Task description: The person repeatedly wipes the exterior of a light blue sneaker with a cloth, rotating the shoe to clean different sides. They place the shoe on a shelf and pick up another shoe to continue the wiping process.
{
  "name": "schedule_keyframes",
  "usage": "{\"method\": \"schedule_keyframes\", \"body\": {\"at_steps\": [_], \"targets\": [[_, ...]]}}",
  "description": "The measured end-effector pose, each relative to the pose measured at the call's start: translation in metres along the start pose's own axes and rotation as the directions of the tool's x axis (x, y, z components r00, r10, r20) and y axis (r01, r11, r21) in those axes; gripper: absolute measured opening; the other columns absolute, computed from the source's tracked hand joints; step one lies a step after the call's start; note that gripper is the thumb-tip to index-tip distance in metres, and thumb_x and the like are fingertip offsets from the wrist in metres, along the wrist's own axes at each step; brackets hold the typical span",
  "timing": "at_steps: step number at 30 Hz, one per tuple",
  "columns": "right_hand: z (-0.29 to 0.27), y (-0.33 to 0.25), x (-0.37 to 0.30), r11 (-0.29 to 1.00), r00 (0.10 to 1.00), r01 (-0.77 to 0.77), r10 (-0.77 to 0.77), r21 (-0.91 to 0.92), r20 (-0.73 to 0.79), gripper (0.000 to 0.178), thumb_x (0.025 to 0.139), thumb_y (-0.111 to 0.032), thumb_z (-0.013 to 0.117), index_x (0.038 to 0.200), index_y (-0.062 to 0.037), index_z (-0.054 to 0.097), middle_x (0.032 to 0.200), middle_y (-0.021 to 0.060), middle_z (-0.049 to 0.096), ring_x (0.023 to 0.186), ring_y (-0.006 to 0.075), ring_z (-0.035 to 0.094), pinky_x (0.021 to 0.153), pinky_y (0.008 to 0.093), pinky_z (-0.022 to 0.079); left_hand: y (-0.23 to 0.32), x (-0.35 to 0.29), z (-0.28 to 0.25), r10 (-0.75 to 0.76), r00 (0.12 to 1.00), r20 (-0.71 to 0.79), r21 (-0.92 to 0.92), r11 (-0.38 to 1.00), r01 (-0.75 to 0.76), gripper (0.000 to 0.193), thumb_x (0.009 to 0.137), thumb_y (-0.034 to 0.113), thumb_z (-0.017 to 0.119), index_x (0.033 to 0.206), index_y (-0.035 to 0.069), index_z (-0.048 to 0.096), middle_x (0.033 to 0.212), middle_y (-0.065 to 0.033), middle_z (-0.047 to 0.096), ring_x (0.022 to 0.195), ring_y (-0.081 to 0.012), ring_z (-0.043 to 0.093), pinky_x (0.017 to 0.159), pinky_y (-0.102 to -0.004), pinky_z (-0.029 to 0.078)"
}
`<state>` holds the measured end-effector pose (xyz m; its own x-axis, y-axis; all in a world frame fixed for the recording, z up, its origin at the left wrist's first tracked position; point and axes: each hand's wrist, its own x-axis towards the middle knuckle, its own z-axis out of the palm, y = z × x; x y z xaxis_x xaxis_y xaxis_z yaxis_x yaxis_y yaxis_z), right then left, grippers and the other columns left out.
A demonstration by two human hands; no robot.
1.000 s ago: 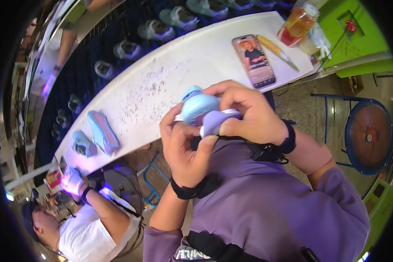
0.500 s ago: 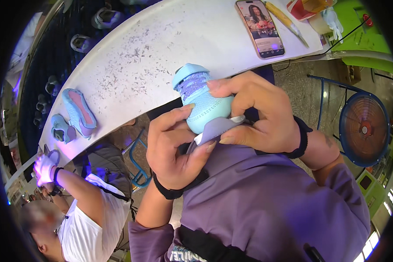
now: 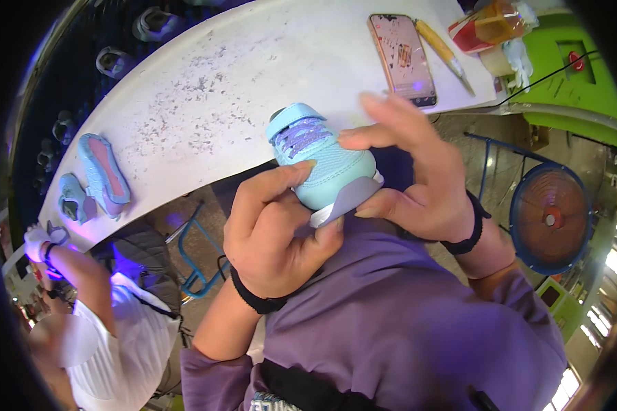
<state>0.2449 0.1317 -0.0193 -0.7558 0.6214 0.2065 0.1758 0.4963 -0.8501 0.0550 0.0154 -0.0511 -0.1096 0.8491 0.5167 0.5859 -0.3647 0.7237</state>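
A small light-blue shoe (image 3: 334, 164) with glittery purple laces and a strap is held in front of me, its toe toward my body. A purple-grey and white sole (image 3: 353, 198) wraps up at its toe. My left hand (image 3: 274, 233) grips the shoe's left side, thumb on the sole and a finger on the upper. On the other side my right hand (image 3: 425, 171) touches the upper with one fingertip, its thumb at the sole edge. Another right finger is lifted off and blurred.
The white bench (image 3: 267, 61) carries grey scraps, a phone (image 3: 402, 61), a yellow-handled pointed tool (image 3: 442, 51) and two light-blue shoe parts (image 3: 104, 175). Shoes stand on a dark conveyor (image 3: 82, 89) beyond. A blue fan (image 3: 551, 218) stands right; a co-worker in a white shirt (image 3: 127, 349) sits left.
The sole's toe end, bent away from the upper before, now lies against it. My right hand has spread, raising a finger off the shoe. The phone screen's picture differs.
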Motion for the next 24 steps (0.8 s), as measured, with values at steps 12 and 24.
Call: {"method": "schedule_keyframes", "body": {"at_steps": [12, 24], "targets": [[-0.005, 0.048, 0.01, 0.716, 0.993, -0.115, 0.062, 0.689, 0.101, 0.027, 0.096, -0.017, 0.05, 0.097, 0.0023, 0.069, 0.107, 0.0165, 0.069, 0.118, 0.0311, 0.059, 0.109, 0.0462, 0.038, -0.02, 0.023, 0.036, 0.007, 0.994, 0.113, 0.067, 0.998, -0.015, 0.038, 0.067, 0.028, 0.085, 0.081, 0.01, 0.054, 0.082, -0.0071, 0.05, 0.066, -0.0275, 0.047, 0.063, -0.0368, 0.035], [0.002, 0.03, 0.038, 0.412, 0.994, -0.095, -0.001, 0.906, 0.105, 0.091, 0.088, -0.081, 0.034, 0.114, 0.004, 0.056, 0.107, 0.0164, 0.064, 0.109, 0.027, 0.059, 0.104, 0.0407, 0.041, -0.015, 0.033, 0.008, 0.07, 0.996, 0.061, 0.159, 0.984, -0.079, 0.065, 0.064, 0.018, 0.091, 0.116, 0.005, 0.053, 0.105, -0.0155, 0.058, 0.095, -0.0321, 0.059, 0.081, -0.0403, 0.048]]}}
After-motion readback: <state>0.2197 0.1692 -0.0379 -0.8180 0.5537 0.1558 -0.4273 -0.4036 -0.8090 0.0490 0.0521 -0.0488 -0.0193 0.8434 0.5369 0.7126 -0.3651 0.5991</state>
